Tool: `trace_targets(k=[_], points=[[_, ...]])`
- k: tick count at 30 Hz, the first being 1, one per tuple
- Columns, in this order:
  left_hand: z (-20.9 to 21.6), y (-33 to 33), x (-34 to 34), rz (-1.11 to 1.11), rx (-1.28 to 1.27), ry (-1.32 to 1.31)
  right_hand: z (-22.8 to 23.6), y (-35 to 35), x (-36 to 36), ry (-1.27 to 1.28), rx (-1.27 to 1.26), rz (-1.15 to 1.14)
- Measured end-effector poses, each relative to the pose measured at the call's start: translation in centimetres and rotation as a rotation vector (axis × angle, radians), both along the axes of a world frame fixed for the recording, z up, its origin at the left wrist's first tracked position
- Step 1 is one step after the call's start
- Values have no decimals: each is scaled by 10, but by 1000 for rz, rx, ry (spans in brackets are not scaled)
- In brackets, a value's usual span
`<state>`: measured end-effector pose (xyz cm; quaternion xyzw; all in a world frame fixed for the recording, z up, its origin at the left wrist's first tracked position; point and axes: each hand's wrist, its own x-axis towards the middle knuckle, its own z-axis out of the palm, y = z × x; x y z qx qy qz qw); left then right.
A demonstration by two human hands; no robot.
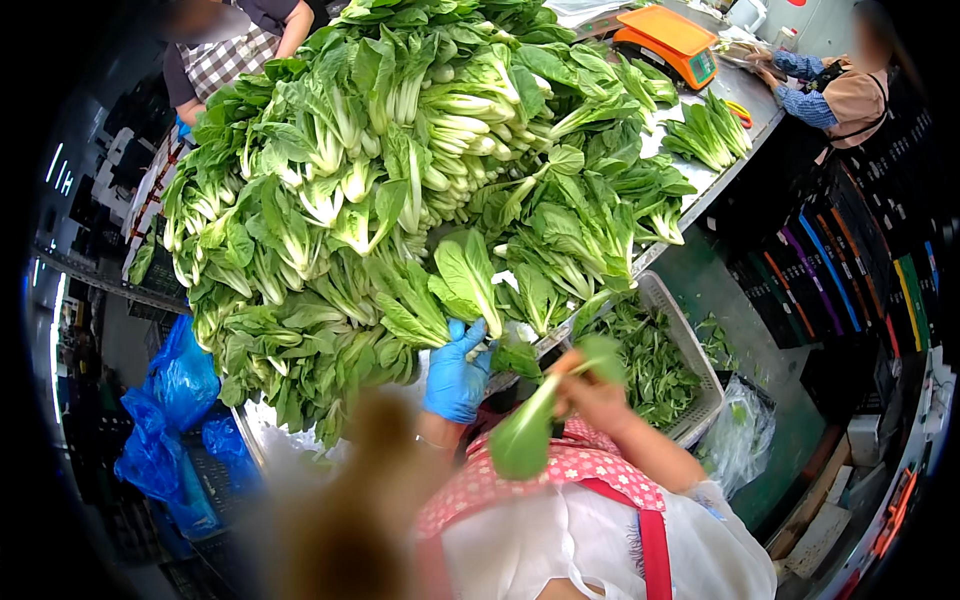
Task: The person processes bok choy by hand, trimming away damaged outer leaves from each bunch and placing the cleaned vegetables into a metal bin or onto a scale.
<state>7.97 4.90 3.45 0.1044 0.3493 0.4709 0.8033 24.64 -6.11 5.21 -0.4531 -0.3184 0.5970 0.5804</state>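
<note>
My left hand (456,378), in a blue glove, is closed around the pale stem end of a green bok choy (466,275) at the near edge of the heap. My bare right hand (598,398) is to its right, in front of my apron. Its fingers pinch a loose bok choy leaf (525,432), whose broad green blade hangs down to the left. A large pile of bok choy (400,150) covers the table beyond both hands. Just past my right hand stands a grey plastic crate (708,405) with loose green leaves in it.
An orange scale (668,42) stands on the table at the far right, near a small bok choy bunch (708,135). Blue plastic bags (175,430) lie at the left. One person (240,45) is at the far left, another (845,95) at the far right. Stacked crates (830,270) line the right.
</note>
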Motion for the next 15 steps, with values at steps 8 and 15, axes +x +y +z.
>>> trace_targets(k=[8, 15], points=[[9, -19, 0, 129, 414, 352, -92, -78, 180, -1876, -511, -163], [18, -28, 6, 47, 452, 576, -2, 14, 34, -643, -69, -37]])
